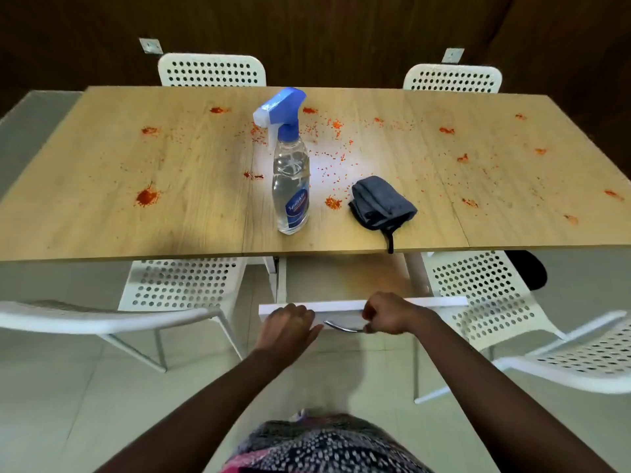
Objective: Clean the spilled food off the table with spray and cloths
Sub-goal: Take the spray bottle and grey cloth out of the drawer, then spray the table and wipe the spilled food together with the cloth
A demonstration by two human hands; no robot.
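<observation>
Both hands are low at the white drawer front (409, 303) under the table: my right hand (389, 314) curls around the metal handle (341, 326), my left hand (288, 324) rests loosely on the front, holding nothing. Further out, the spray bottle (291, 186) stands upright and the folded grey cloth (380, 203) lies just beside it, both untouched. Beyond, orange-red spilled food (147, 197) dots the wooden table (102, 227) edge to edge, so I'd say cleaning hasn't begun.
</observation>
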